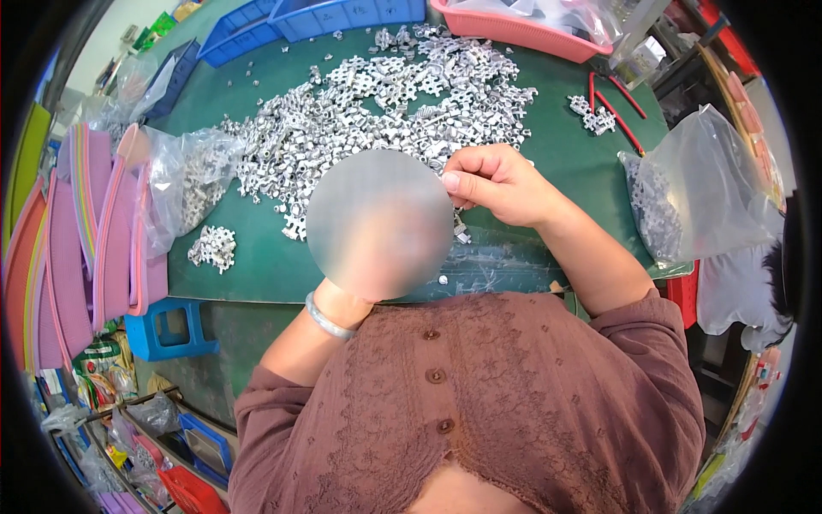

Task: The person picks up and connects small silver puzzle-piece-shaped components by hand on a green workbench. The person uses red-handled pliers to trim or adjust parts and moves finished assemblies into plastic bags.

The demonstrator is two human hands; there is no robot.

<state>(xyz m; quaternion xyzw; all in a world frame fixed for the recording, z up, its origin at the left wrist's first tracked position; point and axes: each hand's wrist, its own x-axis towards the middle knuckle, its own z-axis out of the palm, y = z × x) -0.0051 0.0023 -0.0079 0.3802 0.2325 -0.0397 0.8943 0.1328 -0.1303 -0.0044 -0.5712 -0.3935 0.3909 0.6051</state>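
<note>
A wide heap of small silver metal parts [368, 120] spreads over the green tabletop [582, 223] in front of me. At the near side of the heap, my right hand [501, 184] is closed in a pinch, thumb against curled fingers. Anything between those fingertips is too small or hidden to name. My left hand [390, 248] reaches up beside it, with a pale bangle on the wrist. A round grey blur covers its fingers and whatever they touch. A few loose metal parts [462, 231] lie just below the right hand.
Blue bins [342, 19] and a pink basket [522, 30] line the far edge. Red-handled pliers [612, 111] lie at right, near a clear bag of parts [685, 197]. Another bag [201, 171] and a small pile [212, 248] sit at left. A blue stool [171, 330] stands below.
</note>
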